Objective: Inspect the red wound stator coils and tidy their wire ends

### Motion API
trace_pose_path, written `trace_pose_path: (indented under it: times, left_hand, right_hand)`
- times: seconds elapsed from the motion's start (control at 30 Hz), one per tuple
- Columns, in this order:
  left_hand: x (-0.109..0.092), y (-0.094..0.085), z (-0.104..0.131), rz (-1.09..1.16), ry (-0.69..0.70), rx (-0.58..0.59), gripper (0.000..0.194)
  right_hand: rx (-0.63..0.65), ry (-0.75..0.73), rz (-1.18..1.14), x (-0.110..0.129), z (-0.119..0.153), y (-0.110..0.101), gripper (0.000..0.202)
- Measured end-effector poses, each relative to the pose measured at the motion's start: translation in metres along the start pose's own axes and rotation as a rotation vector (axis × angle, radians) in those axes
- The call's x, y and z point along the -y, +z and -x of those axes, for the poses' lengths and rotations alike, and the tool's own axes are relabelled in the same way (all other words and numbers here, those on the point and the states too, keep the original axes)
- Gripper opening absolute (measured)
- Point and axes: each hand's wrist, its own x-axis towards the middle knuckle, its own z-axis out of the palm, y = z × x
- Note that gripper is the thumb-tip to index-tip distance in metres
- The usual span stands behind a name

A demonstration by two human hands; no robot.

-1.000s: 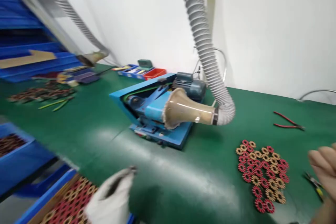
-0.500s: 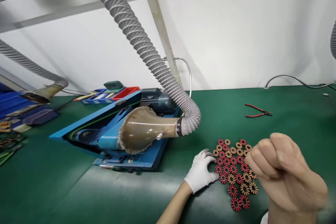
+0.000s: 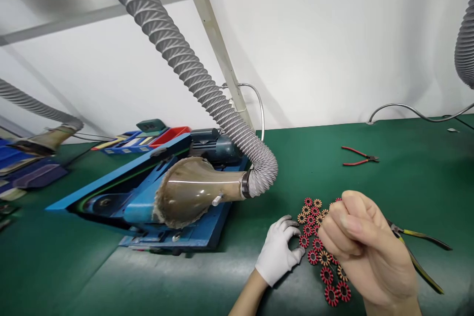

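White-gloved L. hand (image 3: pixel 278 253), fingers spread, is rested beside toothed red & tan rings (image 3: pixel 317 239) on green surface (image 3: pixel 303 168); bare R. hand (image 3: pixel 370 254) is clenched, contents n/v. Rings best steadied flat w/ light touch.

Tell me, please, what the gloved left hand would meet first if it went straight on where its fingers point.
Probably the rings; the left hand is right beside them, though whether it touches one is unclear.
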Motion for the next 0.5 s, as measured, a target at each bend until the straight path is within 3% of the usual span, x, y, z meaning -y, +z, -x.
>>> trace_pose_path:
  times: [0.13, 0.27, 0.5]
  left_hand:
    - [0.002, -0.011, -0.002, -0.119, 0.047, -0.043, 0.029]
    - [0.004, -0.019, -0.002, -0.151, 0.037, -0.071, 0.042]
    - [0.012, -0.013, -0.005, 0.055, -0.035, -0.072, 0.032]
  right_hand:
    - [0.002, 0.017, 0.051, 0.001, 0.0, -0.002, 0.059]
    - [-0.011, 0.024, 0.056, -0.003, 0.002, 0.003, 0.058]
    - [-0.054, 0.132, 0.089, -0.017, 0.001, 0.011, 0.06]
